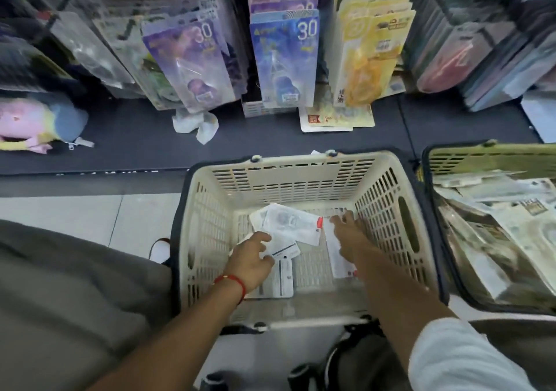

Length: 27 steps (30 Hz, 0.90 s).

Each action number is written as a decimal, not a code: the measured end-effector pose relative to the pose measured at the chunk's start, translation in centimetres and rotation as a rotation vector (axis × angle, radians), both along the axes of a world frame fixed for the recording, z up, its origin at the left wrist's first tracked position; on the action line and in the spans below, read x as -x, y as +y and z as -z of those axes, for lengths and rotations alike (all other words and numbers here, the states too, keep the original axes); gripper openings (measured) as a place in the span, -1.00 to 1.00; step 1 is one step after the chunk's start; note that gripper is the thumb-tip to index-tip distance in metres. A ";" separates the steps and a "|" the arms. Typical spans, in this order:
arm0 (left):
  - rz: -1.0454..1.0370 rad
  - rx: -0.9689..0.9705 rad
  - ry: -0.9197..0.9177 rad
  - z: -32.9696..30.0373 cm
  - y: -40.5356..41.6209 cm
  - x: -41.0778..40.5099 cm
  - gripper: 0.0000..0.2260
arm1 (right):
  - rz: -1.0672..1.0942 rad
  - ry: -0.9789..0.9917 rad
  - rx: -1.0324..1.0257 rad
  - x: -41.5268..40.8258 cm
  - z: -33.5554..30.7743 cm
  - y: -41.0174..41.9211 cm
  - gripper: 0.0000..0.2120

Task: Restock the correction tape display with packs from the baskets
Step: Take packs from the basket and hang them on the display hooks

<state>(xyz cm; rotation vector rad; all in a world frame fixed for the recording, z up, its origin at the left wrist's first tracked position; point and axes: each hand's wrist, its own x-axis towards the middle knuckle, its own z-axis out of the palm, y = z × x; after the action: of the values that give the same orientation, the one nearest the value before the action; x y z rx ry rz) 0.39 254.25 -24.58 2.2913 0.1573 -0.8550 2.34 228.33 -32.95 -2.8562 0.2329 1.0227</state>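
Note:
A cream plastic basket (210,216) stands on the floor in front of me, with several white correction tape packs (293,223) lying flat on its bottom. My left hand (251,259), with a red string at the wrist, pinches a white pack at the basket's left side. My right hand (350,235) reaches in on the right, fingers spread over a long white pack (338,259). Above, the display holds rows of purple (192,65), blue (284,59) and yellow (371,56) packs standing upright.
A second, olive basket (481,162) full of packs sits at the right. A pastel plush pouch (33,122) and a crumpled white tissue (195,122) lie on the dark shelf ledge, with loose yellow packs (337,119) lying flat.

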 end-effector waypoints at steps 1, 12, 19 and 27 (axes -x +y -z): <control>-0.012 0.005 0.004 0.0 0.0 -0.1 -0.62 | 0.017 -0.006 -0.029 0.1 -0.1 -0.1 -0.16; -0.566 0.563 0.300 -3.5 -0.5 -4.0 -0.58 | -0.002 0.013 -0.944 -2.0 -9.3 4.2 -0.16; -0.792 0.505 0.156 -4.0 3.4 -4.9 -0.80 | 0.190 -0.108 -0.728 -3.4 -5.2 5.2 -0.35; -0.663 0.264 -0.074 -3.4 6.4 -2.0 -0.73 | -0.111 -0.109 -0.182 -3.2 0.6 8.6 -0.09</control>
<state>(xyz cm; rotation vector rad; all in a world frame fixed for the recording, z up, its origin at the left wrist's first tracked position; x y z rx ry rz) 2.41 260.60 -21.19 1.8367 0.6828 -0.4123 5.56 236.93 -33.55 -2.7735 -0.0273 0.8534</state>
